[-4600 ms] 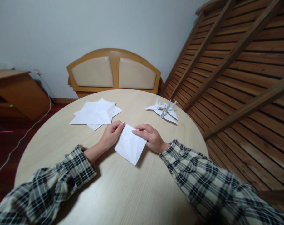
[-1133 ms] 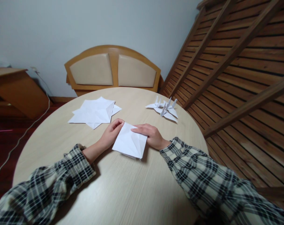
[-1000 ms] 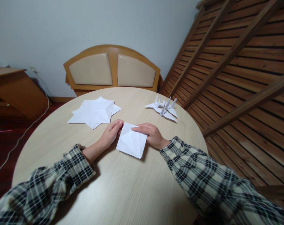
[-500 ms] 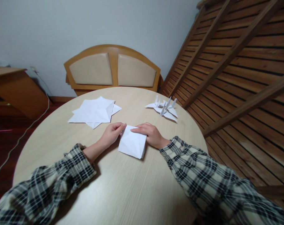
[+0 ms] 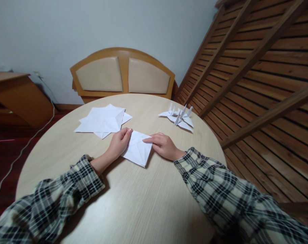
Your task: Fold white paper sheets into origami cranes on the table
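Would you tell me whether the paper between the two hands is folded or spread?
Folded: the paper gripped by the left hand is a creased, squarish piece, clearly smaller than the white sheets piled farther away.

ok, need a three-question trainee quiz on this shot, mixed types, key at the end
1. True or false: the left hand touches the folded paper, while the right hand is clear of it.

2. The paper cranes are nearer which hand?
A) left
B) right

3. What lies on the round table, just beyond the left hand?

Key:
1. False; the right hand touches it too.
2. B
3. Overlapping white sheets.
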Available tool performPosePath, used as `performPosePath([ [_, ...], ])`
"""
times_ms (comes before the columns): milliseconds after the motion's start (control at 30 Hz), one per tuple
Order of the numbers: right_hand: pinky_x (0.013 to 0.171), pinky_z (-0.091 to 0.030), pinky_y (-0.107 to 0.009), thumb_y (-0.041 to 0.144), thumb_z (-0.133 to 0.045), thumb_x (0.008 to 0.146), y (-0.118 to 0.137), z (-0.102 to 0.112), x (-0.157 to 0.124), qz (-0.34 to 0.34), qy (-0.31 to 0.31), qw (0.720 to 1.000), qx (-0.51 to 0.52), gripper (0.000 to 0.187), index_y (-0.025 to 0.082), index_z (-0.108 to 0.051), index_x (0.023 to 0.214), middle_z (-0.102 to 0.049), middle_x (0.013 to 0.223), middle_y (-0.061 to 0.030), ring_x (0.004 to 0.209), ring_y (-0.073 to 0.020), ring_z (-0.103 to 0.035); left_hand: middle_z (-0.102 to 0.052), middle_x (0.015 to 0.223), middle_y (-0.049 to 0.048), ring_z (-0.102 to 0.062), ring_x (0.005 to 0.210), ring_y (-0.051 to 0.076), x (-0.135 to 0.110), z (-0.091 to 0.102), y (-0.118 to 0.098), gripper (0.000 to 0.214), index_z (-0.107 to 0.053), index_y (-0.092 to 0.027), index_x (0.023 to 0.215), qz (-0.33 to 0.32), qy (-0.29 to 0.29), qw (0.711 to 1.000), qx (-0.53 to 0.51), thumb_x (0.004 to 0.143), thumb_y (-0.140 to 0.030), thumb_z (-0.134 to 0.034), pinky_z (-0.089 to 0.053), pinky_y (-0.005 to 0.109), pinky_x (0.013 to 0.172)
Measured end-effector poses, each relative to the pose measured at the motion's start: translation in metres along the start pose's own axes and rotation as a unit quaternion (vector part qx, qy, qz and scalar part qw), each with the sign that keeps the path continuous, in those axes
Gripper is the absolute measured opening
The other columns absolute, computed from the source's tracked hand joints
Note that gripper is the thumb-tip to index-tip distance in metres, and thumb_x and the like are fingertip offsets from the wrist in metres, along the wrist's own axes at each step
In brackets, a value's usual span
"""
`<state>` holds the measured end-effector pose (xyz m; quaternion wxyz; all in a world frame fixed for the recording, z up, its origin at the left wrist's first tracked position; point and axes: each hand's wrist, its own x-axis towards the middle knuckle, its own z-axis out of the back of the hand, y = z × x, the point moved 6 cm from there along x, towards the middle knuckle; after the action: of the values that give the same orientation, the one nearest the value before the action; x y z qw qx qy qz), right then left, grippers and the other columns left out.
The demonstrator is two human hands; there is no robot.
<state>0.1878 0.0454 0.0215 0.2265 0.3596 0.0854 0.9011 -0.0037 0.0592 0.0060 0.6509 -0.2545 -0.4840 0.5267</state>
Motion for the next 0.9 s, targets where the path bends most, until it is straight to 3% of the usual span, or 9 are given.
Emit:
performPosePath([
  [333,0.086,-0.052,-0.033,0.003,-0.049,0.079,0.005,0.002,0.002,-0.021,-0.019,0.997,0.075,0.036,0.022,-0.072,0.100,-0.076,0.098,-0.0016,0.091,-0.0148,-0.068,-0.039,0.057,-0.0033,-0.035,0.053,0.012,0.004,0.001,-0.003,0.033,-0.046,-0.020,0.063,0.017,0.008,1.000,0.005,0.087,-0.043,-0.050,-0.027,0.027,0.049],
  [600,0.078,-0.053,-0.031,0.004,-0.049,0.079,-0.008,0.007,0.001,-0.123,-0.086,0.979,0.139,0.034,0.023,-0.074,0.091,-0.075,0.092,-0.0014,0.085,-0.0139,-0.068,-0.042,0.060,-0.0031,-0.037,0.055,0.012,0.004,0.003,-0.003,0.030,-0.049,-0.020,0.066,0.025,-0.003,0.999,-0.045,0.086,-0.042,-0.052,-0.030,0.025,0.049],
  [900,0.085,-0.053,-0.035,0.006,-0.049,0.079,-0.021,0.014,-0.001,-0.192,-0.150,0.956,0.165,0.032,0.022,-0.074,0.091,-0.075,0.095,-0.0030,0.091,-0.0159,-0.068,-0.050,0.062,-0.0011,-0.043,0.059,0.014,0.003,0.001,-0.005,0.029,-0.060,-0.017,0.074,0.023,0.026,0.999,-0.014,0.086,-0.041,-0.052,-0.033,0.026,0.054],
])
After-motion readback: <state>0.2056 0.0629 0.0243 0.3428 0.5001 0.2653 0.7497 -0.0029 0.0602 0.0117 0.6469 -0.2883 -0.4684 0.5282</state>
